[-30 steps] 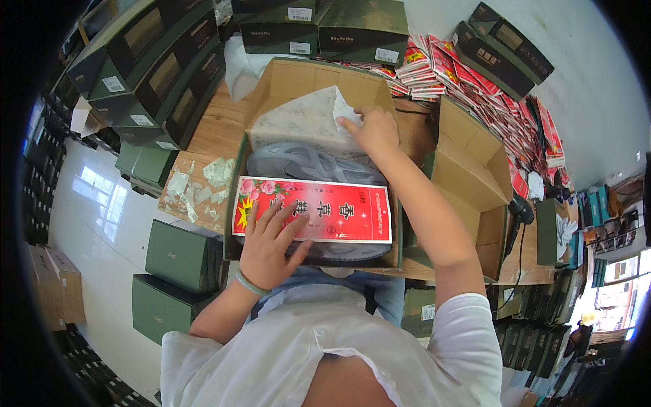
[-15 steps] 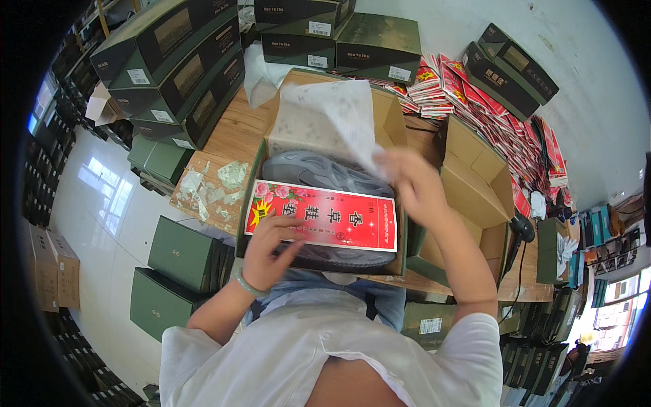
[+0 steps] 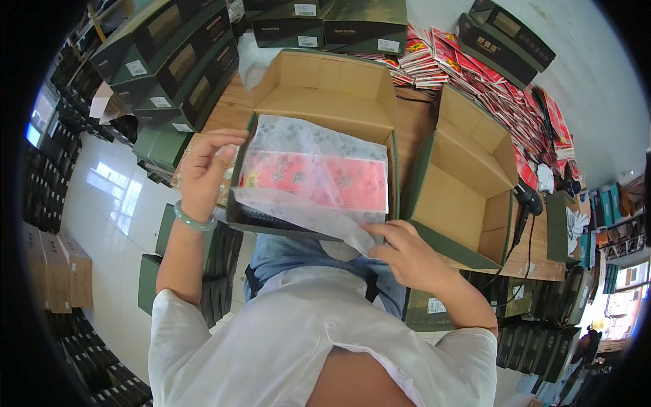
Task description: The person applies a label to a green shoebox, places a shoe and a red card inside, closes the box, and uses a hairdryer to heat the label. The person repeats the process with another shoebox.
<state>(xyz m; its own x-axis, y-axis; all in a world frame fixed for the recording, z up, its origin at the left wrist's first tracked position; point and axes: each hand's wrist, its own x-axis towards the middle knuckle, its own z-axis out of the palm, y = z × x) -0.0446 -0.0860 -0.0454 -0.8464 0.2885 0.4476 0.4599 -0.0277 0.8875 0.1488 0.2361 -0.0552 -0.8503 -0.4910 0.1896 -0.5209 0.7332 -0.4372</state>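
The open shoe box (image 3: 329,85) stands on the table before me, green outside and brown inside, its lid tipped back. A thin, patterned sheet of white tissue paper (image 3: 319,136) lies over its contents. Through the tissue shows a red printed packet (image 3: 352,186); the grey shoes seen half a second ago are almost wholly covered. My right hand (image 3: 410,254) pinches the tissue's near right corner at the front rim. At the box's left rim is my left hand (image 3: 207,166), with fingers extended, thumb apart and nothing visible in it.
Another open shoe box (image 3: 468,183) stands close on the right, with a black hair dryer (image 3: 527,203) beyond it. Red packets (image 3: 468,88) are heaped at the back. Stacked shoe boxes (image 3: 169,61) rise at the left, and more (image 3: 366,34) stand behind.
The tissue has come down over the packet and shoes. My right hand moved toward me with its edge; my left hand left the packet for the box's left rim.
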